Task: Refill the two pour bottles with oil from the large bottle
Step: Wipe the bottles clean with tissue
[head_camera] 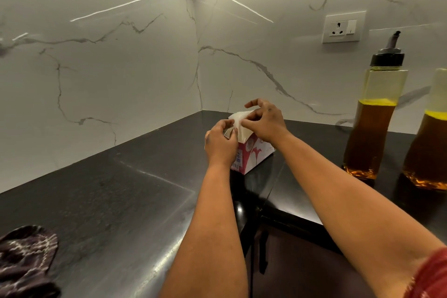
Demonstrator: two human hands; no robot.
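A white tissue (239, 120) sticks up from a red and white tissue box (251, 156) standing on the black counter (121, 196). My left hand (221, 144) and my right hand (263, 121) both pinch the tissue above the box. At the right stands a clear pour bottle (373, 113) with a black spout cap, over half full of amber oil. A second oil-filled bottle (430, 147) is cut off by the right edge. The large bottle is out of view.
A dark patterned cloth (26, 256) lies at the counter's lower left. Marble walls meet in a corner behind the box. A wall socket (343, 28) sits above the bottles. The counter's inner edge drops off near my forearms.
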